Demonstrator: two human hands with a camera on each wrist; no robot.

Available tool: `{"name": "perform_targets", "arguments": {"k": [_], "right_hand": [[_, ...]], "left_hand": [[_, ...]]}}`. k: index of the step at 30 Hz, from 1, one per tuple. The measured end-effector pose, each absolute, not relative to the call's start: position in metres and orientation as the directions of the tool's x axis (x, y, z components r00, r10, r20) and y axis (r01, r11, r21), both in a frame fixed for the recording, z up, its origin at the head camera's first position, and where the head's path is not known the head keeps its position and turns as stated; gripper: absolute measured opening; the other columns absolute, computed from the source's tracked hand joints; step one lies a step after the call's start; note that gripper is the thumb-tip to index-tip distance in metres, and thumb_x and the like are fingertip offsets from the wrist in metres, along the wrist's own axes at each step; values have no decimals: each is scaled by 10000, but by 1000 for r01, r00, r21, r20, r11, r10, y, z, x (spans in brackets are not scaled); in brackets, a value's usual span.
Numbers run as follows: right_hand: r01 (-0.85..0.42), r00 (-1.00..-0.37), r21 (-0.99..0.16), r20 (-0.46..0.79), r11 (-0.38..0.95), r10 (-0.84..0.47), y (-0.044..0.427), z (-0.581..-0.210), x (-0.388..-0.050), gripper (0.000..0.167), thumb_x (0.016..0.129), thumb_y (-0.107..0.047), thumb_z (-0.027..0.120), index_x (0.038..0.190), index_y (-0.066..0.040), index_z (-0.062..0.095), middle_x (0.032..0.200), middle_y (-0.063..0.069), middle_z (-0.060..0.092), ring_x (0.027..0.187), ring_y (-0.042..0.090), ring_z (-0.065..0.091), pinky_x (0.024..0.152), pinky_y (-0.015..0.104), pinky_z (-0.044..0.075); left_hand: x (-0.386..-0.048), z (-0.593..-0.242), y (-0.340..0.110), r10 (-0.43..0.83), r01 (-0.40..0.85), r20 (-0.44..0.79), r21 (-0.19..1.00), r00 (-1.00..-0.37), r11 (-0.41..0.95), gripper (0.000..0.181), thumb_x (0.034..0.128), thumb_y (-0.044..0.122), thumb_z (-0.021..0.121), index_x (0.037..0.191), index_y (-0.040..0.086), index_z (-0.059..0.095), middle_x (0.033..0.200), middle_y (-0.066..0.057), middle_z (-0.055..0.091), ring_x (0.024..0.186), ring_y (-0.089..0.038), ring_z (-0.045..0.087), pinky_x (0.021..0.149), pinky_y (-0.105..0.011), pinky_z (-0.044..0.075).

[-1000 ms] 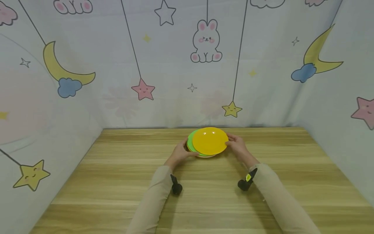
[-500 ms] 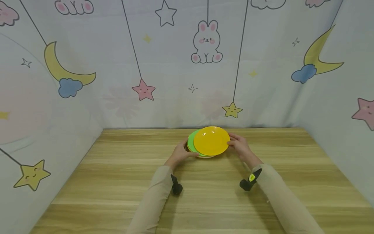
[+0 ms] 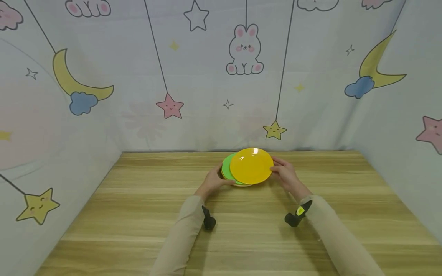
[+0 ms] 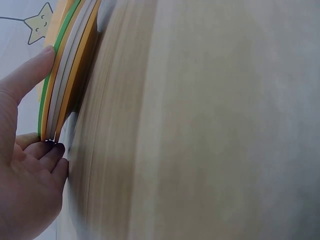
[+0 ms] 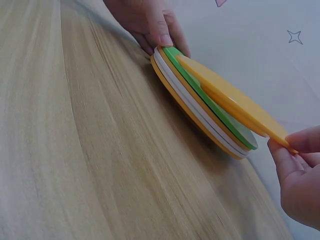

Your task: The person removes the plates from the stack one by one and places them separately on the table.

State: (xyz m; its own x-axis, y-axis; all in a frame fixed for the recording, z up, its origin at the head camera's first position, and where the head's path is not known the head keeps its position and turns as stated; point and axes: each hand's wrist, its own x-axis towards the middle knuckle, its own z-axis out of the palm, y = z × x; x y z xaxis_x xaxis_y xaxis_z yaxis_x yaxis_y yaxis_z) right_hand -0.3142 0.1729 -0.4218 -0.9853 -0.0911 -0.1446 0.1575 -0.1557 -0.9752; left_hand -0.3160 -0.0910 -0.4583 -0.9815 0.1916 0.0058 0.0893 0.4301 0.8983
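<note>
At the back of the table, my left hand [image 3: 211,181] holds a stack of plates by its left edge. Its thumb lies on the green plate [image 3: 225,168] on top, with the other fingers at the edge and underneath. Below the green one, the right wrist view shows orange and white plates [image 5: 192,107] stacked closely. My right hand [image 3: 287,177] pinches the right rim of a yellow-orange plate [image 3: 251,166] between thumb and fingers. That plate is tilted: its right side is raised off the green plate, while its left part overlaps the green plate, close to or touching it.
The wooden table [image 3: 245,237] spreads out in front of the stack and to both sides. Right behind the table's back edge hangs a pale curtain [image 3: 207,76] printed with stars, moons and a rabbit, and more of it encloses both sides.
My right hand has shifted slightly to the right, drawing the yellow-orange plate with it and tilting its right side up. More of the green plate shows. My left hand has stayed in place.
</note>
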Motion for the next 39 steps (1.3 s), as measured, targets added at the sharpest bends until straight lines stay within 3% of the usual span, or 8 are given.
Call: {"name": "perform_targets", "arguments": {"k": [6, 17, 26, 39], "right_hand": [[165, -985, -973, -155, -162, -73, 176, -423, -316, 533, 886, 94, 420, 1397, 25, 286, 1408, 230, 312, 1008, 125, 522, 945, 298, 439], [172, -984, -982, -168, -71, -67, 186, -424, -318, 529, 895, 46, 458, 1397, 13, 296, 1397, 219, 327, 1071, 168, 504, 953, 301, 430], [174, -980, -984, -177, 31, -92, 189, -418, -317, 538, 887, 25, 501, 1391, 13, 311, 1372, 242, 357, 768, 19, 606, 868, 309, 488], [198, -970, -979, -188, -55, -153, 196, -409, -314, 549, 913, 19, 469, 1414, 14, 244, 1407, 235, 286, 799, 39, 614, 863, 278, 491]], "left_hand": [[-316, -457, -91, 191, 79, -10, 889, -981, 451, 942, 684, 282, 799, 1428, 72, 261, 1454, -103, 297, 1344, -252, 240, 1108, -400, 191], [-316, -456, -90, 173, 44, -46, 875, -984, 482, 972, 681, 305, 798, 1433, 56, 235, 1472, -108, 255, 1359, -250, 201, 1113, -391, 176], [-316, -457, -90, 166, 32, -55, 877, -985, 479, 974, 690, 299, 793, 1434, 41, 220, 1476, -123, 239, 1359, -259, 198, 1113, -391, 177], [-316, -458, -90, 166, 31, -56, 877, -985, 479, 976, 685, 307, 795, 1434, 48, 225, 1475, -113, 244, 1359, -252, 198, 1113, -389, 178]]}}
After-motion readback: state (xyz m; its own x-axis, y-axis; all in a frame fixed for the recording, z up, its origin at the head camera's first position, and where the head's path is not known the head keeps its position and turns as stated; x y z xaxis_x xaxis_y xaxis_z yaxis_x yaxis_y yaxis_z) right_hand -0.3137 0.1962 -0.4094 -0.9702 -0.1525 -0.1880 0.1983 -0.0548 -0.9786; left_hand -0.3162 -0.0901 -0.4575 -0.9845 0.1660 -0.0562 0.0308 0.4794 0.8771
